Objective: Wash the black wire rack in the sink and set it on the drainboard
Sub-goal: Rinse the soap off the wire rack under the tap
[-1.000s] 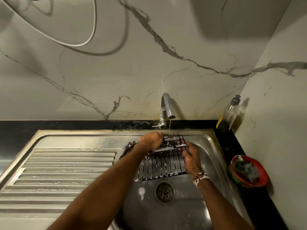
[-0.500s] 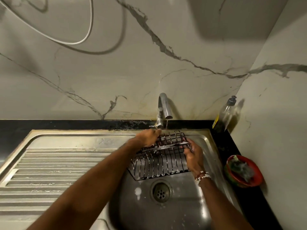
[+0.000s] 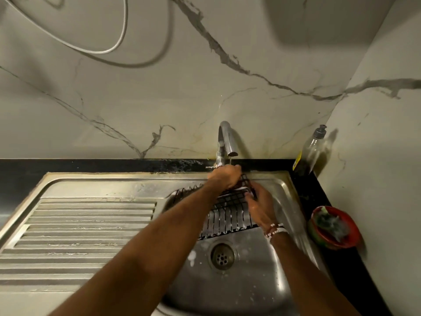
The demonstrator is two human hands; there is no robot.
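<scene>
The black wire rack (image 3: 227, 218) is tilted inside the steel sink basin (image 3: 248, 277), far edge raised under the tap (image 3: 225, 142). My left hand (image 3: 225, 177) is closed over the rack's far top edge, right under the spout, where a thin stream of water falls. My right hand (image 3: 259, 205) grips the rack's right side, a beaded bracelet at the wrist. My left forearm hides the rack's left part. The ribbed drainboard (image 3: 79, 226) lies to the left of the basin.
A dish soap bottle (image 3: 311, 151) stands at the back right corner on the black counter. A red bowl (image 3: 335, 226) holding a scrubber sits right of the sink. The drain (image 3: 222, 255) is in the basin's middle. Marble wall behind, with a hanging cable.
My left hand has slid right along the rack's far edge to just under the spout. My right hand stays on the rack's right side. The rack has turned a little.
</scene>
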